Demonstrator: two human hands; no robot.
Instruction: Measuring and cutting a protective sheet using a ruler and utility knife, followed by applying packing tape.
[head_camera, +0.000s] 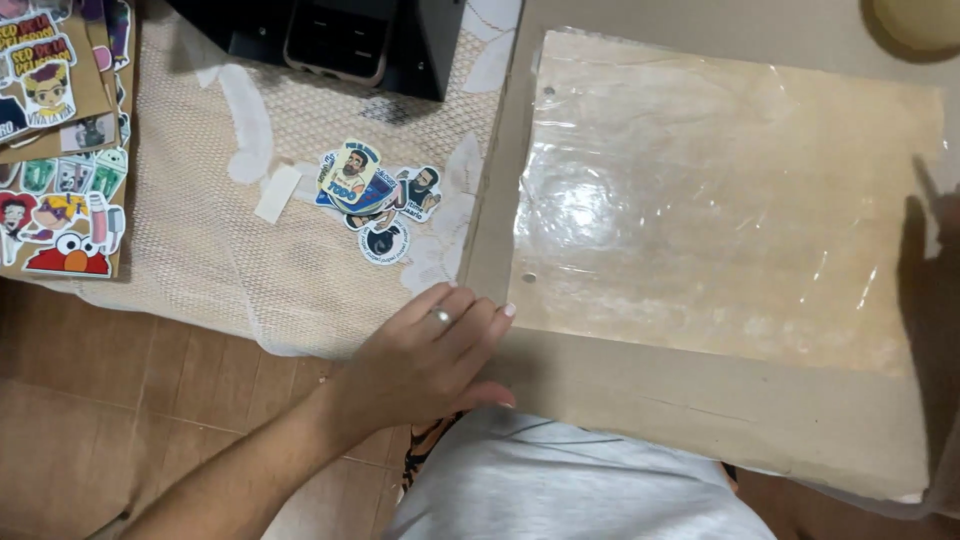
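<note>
White shirt cloth (590, 490) fills the bottom edge, closest to the lens, and just above it the left hand (435, 355) comes in from the lower left, palm down, a ring on 1 finger. Its grip is apart, fingers spread flat and clamped on nothing, fingertips (505, 312) resting on the near left corner of the brown cardboard sheet (640, 400). That cardboard lies flat on the worktop and runs off toward the right. On top of it sits a clear plastic sleeve (720, 200), glossy and wrinkled, with 2 punched holes along its left edge, just beyond the fingertips but not touched by them. Over at the far right edge a dark, blurred shape (925, 300) rises over the cardboard; it may be the right hand, but I cannot tell, and its grip cannot be read. Left of the cardboard, a small pile of cut-out cartoon stickers (378, 195) lies on a cream mesh cloth (200, 250), near the hand but apart from it, with a little blank white strip (277, 193) beside them. Further left, a sticker sheet (60, 215) on brown backing sits at the frame's edge. Up top, a black device (345, 40) stands on the cloth, and a round tan object (920, 22) peeks in at the upper right corner. Brown floor tiles (100, 400) show below the cloth.
</note>
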